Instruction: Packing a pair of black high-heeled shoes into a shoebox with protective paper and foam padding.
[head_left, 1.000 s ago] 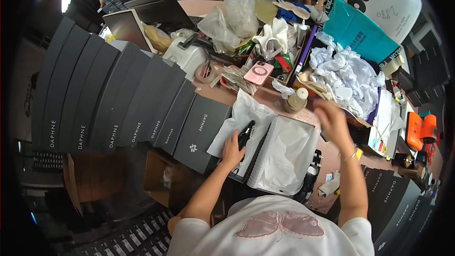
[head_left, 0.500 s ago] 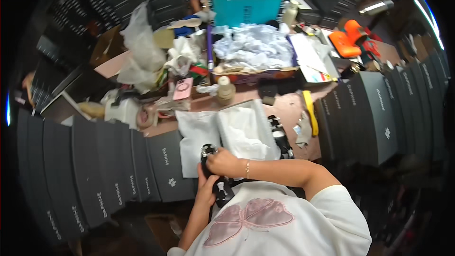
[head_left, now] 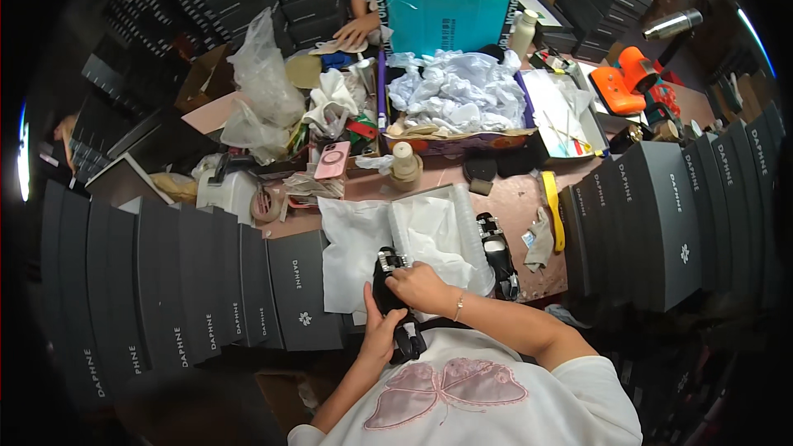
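A black shoe (head_left: 382, 287) with a sparkling ornament near its toe is held low in front of my body, toe pointing away. My left hand (head_left: 382, 332) wraps round its heel part from the left and below. The curled fingers of my right hand (head_left: 423, 287) press on the shoe just behind the ornament; their tips are partly hidden. Just beyond lies an open shoebox (head_left: 469, 213) lined with white tissue paper (head_left: 434, 235), more paper spread to its left. A matching black shoe (head_left: 498, 260) lies right of the box.
Grey shoeboxes stand in rows at left (head_left: 198, 281) and right (head_left: 652, 223). Farther back are a carton of crumpled paper (head_left: 458, 95), a pink phone (head_left: 332, 161), a bottle (head_left: 405, 167), a yellow-handled tool (head_left: 553, 211) and an orange device (head_left: 618, 87). Another person's hand (head_left: 357, 31) rests at the far side.
The view has shifted, so the whole scene sits a little farther right. My hands remain on the shoe. The other person's hand now shows clearly at the table's far side.
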Demonstrator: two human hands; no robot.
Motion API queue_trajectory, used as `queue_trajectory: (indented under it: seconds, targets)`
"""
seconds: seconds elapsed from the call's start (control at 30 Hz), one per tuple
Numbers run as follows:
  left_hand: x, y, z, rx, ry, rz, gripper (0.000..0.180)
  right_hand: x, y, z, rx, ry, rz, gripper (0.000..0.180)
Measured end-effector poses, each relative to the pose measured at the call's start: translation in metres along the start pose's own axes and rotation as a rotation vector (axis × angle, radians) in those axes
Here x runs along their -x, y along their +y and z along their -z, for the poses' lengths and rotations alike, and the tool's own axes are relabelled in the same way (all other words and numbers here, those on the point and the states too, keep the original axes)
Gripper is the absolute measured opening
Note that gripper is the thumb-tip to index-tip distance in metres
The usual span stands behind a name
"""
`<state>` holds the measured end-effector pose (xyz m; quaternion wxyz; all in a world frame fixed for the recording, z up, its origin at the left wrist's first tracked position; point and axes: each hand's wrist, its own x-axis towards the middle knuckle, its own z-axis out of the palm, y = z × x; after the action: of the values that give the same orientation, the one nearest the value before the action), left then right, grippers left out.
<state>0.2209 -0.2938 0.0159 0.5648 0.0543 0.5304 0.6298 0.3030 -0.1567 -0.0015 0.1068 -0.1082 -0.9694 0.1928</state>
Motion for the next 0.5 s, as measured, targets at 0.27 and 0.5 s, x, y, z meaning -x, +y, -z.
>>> queue_trajectory:
  seconds: [0.27,0.5]
  targets:
    - [0.004,-0.003,0.011,0.169,0.063,0.088,0.064,0.072,0.068,0.070,-0.062,0.351,-0.350,0.023]
    - [-0.012,-0.010,-0.017,0.213,0.073,0.116,0.048,0.066,0.099,0.062,-0.411,0.347,-0.630,0.038]
